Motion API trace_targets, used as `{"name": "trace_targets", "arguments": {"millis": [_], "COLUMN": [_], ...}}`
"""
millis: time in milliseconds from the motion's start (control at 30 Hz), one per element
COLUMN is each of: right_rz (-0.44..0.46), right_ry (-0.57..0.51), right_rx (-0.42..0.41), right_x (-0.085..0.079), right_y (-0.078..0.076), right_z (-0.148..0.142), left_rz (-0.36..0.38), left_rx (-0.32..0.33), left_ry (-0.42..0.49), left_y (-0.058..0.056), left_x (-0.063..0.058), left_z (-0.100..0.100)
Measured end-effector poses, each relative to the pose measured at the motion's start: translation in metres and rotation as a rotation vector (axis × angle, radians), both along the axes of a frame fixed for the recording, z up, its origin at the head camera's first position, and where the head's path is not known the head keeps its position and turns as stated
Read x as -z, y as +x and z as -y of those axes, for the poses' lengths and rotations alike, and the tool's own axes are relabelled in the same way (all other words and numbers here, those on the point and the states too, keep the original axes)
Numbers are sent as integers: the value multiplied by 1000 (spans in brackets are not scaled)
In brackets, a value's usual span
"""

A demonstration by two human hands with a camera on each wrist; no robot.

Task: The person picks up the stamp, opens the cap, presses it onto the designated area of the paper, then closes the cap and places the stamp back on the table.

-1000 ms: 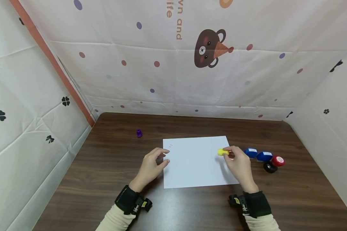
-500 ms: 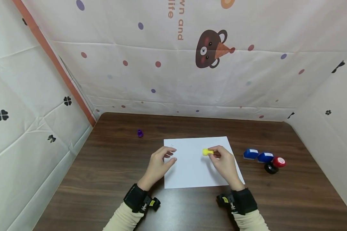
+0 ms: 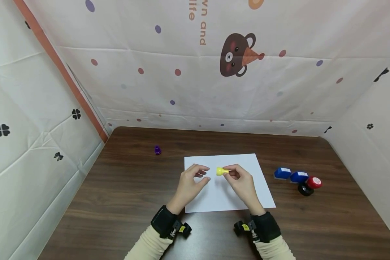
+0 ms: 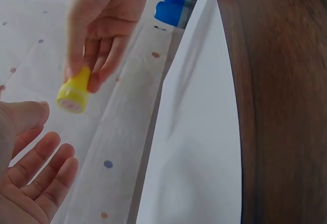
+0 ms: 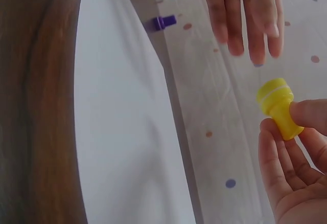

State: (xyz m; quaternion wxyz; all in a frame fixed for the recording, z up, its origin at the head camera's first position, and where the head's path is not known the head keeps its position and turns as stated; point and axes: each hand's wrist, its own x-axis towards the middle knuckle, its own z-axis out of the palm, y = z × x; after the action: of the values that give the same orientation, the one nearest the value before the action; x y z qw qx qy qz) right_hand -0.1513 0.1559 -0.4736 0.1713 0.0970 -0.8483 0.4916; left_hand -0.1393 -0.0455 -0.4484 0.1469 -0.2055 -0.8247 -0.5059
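Observation:
My right hand [image 3: 243, 186] pinches a yellow stamp [image 3: 221, 171] between thumb and fingers, above a white sheet of paper [image 3: 260, 195]. In the left wrist view the stamp's [image 4: 73, 98] wide end shows a pinkish face. My left hand [image 3: 189, 184] hovers over the left part of the sheet, its thumb and fingers apart and holding nothing. A small gap separates its fingertips from the stamp. The right wrist view has the yellow stamp [image 5: 278, 106] with its wide end toward the left hand [image 5: 245, 14].
Left of the sheet stands a small purple stamp-like piece [image 3: 157, 150]. To the right lie two blue blocks [image 3: 282, 173] with white labels, a red round-topped piece [image 3: 314, 182] and a black round piece [image 3: 304, 189]. Printed cloth [image 3: 195, 86] surrounds the brown table [image 3: 133, 180].
My right hand has carried the yellow stamp leftward from the sheet's right edge to its middle. My left hand has moved right, over the paper, closer to the stamp.

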Motion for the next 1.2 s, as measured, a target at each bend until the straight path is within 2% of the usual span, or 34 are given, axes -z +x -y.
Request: {"name": "trace_targets", "arguments": {"millis": [100, 233, 700, 967, 1200], "right_rz": [181, 226, 251, 265, 242], "right_ry": [-61, -93, -122, -121, -135], "right_rx": [-3, -15, -58, -78, -34], "right_x": [-31, -33, -31, -33, -36], "right_y": [15, 17, 20, 20, 15], "right_z": [13, 18, 26, 25, 16], "left_rz": [9, 13, 9, 11, -12], "left_rx": [9, 10, 0, 27, -12], "left_ry": [11, 27, 21, 26, 29], "left_y": [0, 1, 4, 3, -1], "left_x": [0, -1, -2, -1, -3], "left_z": [-3, -6, -10, -7, 2]}}
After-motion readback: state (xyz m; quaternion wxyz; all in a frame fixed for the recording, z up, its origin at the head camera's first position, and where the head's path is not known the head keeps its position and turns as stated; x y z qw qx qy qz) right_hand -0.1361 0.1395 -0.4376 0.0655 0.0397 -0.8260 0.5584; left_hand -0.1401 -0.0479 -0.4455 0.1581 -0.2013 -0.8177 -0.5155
